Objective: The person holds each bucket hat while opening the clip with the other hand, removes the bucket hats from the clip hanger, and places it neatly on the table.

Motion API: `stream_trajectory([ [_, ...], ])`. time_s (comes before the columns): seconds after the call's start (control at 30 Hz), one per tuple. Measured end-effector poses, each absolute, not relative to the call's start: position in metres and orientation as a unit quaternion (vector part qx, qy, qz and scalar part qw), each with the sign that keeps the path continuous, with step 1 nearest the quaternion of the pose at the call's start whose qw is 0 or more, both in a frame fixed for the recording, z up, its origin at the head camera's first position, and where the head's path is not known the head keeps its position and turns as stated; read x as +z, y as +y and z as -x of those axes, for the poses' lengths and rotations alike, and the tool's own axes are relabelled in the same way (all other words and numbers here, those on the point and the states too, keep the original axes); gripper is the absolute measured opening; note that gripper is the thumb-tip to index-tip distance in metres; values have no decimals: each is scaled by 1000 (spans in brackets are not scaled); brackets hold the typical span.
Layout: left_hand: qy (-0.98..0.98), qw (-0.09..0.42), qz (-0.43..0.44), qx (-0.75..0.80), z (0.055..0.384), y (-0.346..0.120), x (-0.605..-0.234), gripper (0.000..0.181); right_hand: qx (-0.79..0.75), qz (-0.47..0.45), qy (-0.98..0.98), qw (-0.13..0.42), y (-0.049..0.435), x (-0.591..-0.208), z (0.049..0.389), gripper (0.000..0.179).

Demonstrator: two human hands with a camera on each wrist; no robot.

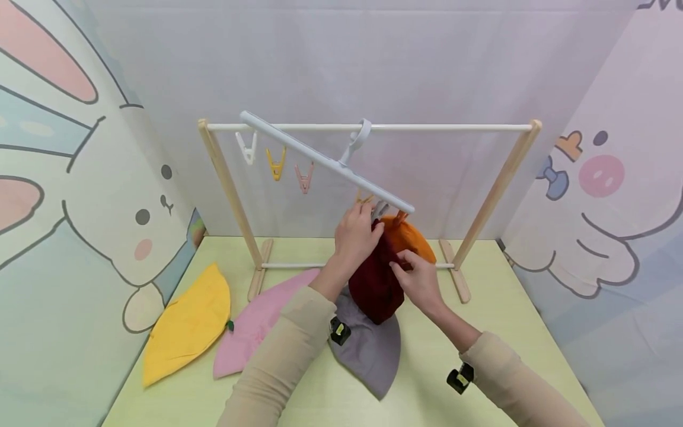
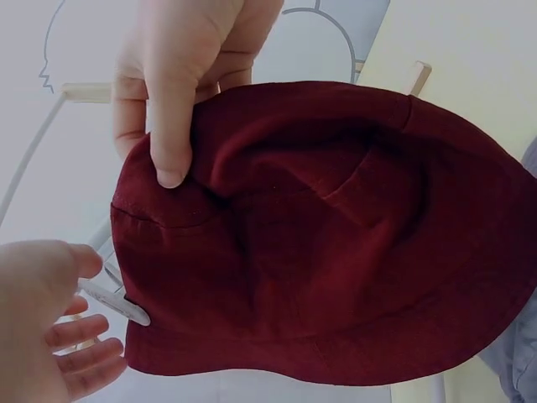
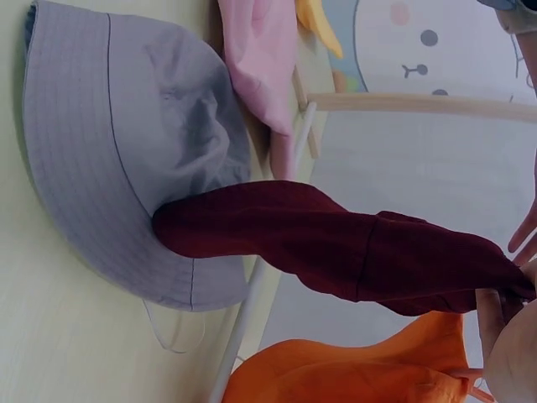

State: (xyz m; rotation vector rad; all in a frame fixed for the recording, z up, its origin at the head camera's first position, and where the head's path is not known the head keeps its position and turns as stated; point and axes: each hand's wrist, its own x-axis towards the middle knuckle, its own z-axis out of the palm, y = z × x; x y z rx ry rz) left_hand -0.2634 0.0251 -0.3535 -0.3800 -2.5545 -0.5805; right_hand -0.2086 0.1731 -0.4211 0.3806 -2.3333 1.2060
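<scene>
Near edge of bench (image 1: pixel 512 332): grey hat (image 1: pixel 368 347), pointed end toward the viewer; pink hat (image 1: pixel 256 326) and yellow hat (image 1: pixel 192 326) lie flat to its left, in that order. Above the grey hat hangs the dark red hat (image 1: pixel 373 284), its long axis running steeply down from the hanger; its lower end overlaps the grey hat in view, contact uncertain. Right hand (image 1: pixel 418 281) pinches the red cloth between thumb and fingers, on the hat's right side. Left hand (image 1: pixel 356 232) is nearer the hat's upper edge, where a light clip (image 2: pixel 124 306) crosses the cloth; its fingers are loosely bent and spread about the clip, no pinch visible. Key relation: the light clip sits just right of the left fingers, the red hat directly below it; right fingers are lower and to the right. Just behind and right, orange hat (image 1: pixel 418 242) hangs from orange clip (image 1: pixel 400 218). Hanger (image 1: pixel 325 161) tilts, right end low; white clip (image 1: pixel 248 156), yellow clip (image 1: pixel 276 172) and pink clip (image 1: pixel 304 182) hang along its higher half. Its hook loops over the bar (image 1: pixel 453 127) of the wooden-legged rack. Containers: none in view. Farthest: pale backdrop (image 1: pixel 373 71).
</scene>
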Motion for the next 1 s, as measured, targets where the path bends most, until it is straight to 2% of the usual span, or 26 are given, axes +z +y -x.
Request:
stream_trajectory([
  [0.47,-934,286,138,-165,270,33,-351,35,445,-161,-848,239,163,-421,204,8],
  [0.77,-943,278,122,-134,272,36,-349,35,445,-173,-847,234,163,-421,201,6],
  [1.0,-941,296,107,-125,274,40,-349,41,441,-182,-845,240,164,-420,199,8],
])
